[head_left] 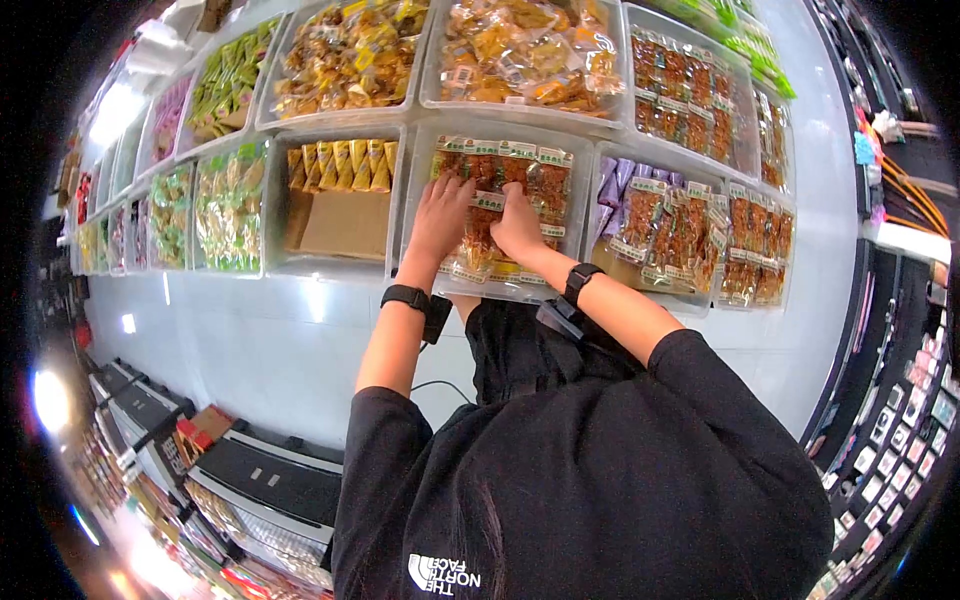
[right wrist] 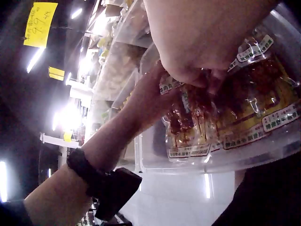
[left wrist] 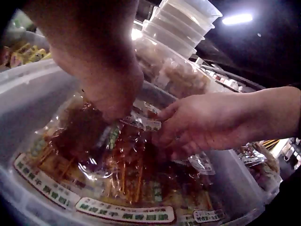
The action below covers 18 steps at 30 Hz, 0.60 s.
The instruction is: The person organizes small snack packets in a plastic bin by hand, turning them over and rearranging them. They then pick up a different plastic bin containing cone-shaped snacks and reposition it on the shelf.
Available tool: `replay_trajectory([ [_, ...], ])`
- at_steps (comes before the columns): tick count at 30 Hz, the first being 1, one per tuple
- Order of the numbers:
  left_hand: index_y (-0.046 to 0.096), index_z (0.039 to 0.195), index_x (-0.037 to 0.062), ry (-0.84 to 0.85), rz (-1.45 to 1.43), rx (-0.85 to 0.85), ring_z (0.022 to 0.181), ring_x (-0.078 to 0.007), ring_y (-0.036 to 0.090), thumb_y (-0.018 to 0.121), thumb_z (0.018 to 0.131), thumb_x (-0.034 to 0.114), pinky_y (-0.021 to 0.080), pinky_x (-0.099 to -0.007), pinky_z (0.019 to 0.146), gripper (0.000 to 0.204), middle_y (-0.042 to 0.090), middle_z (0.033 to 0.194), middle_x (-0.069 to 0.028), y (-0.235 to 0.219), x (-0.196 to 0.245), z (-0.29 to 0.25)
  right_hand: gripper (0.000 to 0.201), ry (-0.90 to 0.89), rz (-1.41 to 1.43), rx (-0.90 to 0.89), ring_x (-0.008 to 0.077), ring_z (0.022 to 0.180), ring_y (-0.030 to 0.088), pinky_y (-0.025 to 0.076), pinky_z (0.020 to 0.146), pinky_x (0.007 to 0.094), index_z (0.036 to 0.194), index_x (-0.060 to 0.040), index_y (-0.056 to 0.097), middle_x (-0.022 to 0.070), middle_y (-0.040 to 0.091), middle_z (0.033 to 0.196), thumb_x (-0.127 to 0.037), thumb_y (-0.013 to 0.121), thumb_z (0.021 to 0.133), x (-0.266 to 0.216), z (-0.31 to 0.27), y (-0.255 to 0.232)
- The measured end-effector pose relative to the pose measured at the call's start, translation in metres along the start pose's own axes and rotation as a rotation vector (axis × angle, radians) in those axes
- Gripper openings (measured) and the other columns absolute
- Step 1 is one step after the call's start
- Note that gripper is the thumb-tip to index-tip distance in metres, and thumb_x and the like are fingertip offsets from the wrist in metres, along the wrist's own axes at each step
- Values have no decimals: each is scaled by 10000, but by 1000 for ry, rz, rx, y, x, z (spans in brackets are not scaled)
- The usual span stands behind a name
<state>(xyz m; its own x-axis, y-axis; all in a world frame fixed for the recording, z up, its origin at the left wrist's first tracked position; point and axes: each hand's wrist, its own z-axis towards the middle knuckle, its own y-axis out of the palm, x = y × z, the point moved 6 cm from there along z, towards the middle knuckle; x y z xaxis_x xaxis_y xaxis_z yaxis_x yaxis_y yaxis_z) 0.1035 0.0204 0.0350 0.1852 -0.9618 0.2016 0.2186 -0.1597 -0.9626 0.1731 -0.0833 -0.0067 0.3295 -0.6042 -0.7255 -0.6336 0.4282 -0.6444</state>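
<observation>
Clear packets of reddish-brown skewered snacks [head_left: 555,190], with white header labels, fill a clear plastic bin [head_left: 414,215] in front of the person. My left hand [head_left: 443,212] lies over the packets on the bin's left side, fingers extended and touching them. Beside it, my right hand [head_left: 520,228] grips a snack packet [left wrist: 134,162] near its label, thumb and fingers bent at the edge. Both hands are inside the bin and close together. In the right wrist view the right hand [right wrist: 190,59] partly hides the left hand's fingers.
To the left stands a bin with yellow cone packs [head_left: 345,165] over a cardboard piece [head_left: 345,225]. A bin of purple packs [head_left: 612,190] and more skewer packets is on the right. Farther bins [head_left: 520,55] hold bagged snacks. Stacked empty tubs [left wrist: 181,23] rise behind.
</observation>
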Motion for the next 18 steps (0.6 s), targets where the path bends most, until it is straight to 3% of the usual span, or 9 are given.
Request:
replay_trajectory([
  [2, 529, 996, 57, -73, 18, -169, 1040, -302, 501, 557, 712, 26, 374, -397, 927, 287, 559, 999, -112, 2, -4, 5, 550, -2, -14, 1, 459, 935, 541, 458, 766, 502, 1192, 31, 331, 302, 515, 1076, 18, 562, 693, -1, -2, -2],
  [4, 523, 971, 63, -56, -3, -165, 1017, -298, 507, 587, 689, 33, 378, -397, 919, 291, 557, 980, -109, -3, -4, 8, 491, 13, -1, -36, 442, 1001, 514, 429, 839, 470, 1144, 30, 384, 280, 508, 1096, -12, 587, 699, -4, -1, -3],
  [7, 511, 923, 74, -38, -43, -150, 971, -291, 517, 645, 643, 45, 387, -395, 903, 311, 554, 943, -104, -8, -5, 8, 489, 73, -35, -74, 446, 987, 521, 435, 833, 478, 1149, 32, 377, 282, 497, 1102, -22, 581, 708, -9, -3, -6],
  [9, 508, 950, 82, -19, 16, -151, 970, -289, 518, 749, 531, 78, 388, -397, 900, 484, 555, 946, -98, -7, -8, 9, 494, 56, -60, -70, 449, 956, 530, 445, 812, 484, 1155, 32, 368, 287, 493, 1097, -22, 579, 712, -11, -2, -3],
  [10, 508, 950, 82, -17, 14, -153, 970, -289, 518, 749, 531, 78, 388, -397, 900, 484, 555, 946, -98, 1, -13, 7, 498, 36, -86, -68, 451, 926, 540, 455, 791, 490, 1162, 33, 358, 291, 489, 1092, -22, 577, 717, -12, -2, -3],
  [13, 510, 950, 81, 57, 127, -62, 969, -290, 519, 750, 552, 91, 387, -406, 904, 464, 556, 942, -96, 4, -13, 7, 502, -17, -132, -121, 454, 866, 552, 467, 744, 501, 1164, 30, 335, 295, 482, 1076, -22, 576, 727, -13, -1, 1],
  [15, 524, 949, 67, 42, 42, 75, 973, -299, 519, 640, 696, 87, 392, -422, 896, 280, 553, 971, -114, -11, -9, 4, 500, -52, -148, -119, 453, 849, 555, 471, 724, 498, 1163, 26, 326, 293, 477, 1070, -24, 575, 733, -15, 0, 1],
  [16, 524, 949, 67, 41, 41, 75, 973, -299, 519, 640, 696, 87, 392, -422, 896, 280, 553, 971, -114, -12, -5, 0, 498, -87, -165, -117, 451, 831, 558, 475, 705, 495, 1162, 23, 317, 292, 472, 1063, -25, 574, 739, -16, 0, 2],
  [18, 533, 964, 52, -110, -68, 33, 987, -311, 515, 572, 752, 103, 406, -428, 873, 222, 545, 1016, -135, -14, -7, -11, 486, -96, -172, -116, 451, 837, 556, 476, 702, 493, 1154, 21, 317, 289, 469, 1057, -25, 572, 744, -16, 0, 2],
])
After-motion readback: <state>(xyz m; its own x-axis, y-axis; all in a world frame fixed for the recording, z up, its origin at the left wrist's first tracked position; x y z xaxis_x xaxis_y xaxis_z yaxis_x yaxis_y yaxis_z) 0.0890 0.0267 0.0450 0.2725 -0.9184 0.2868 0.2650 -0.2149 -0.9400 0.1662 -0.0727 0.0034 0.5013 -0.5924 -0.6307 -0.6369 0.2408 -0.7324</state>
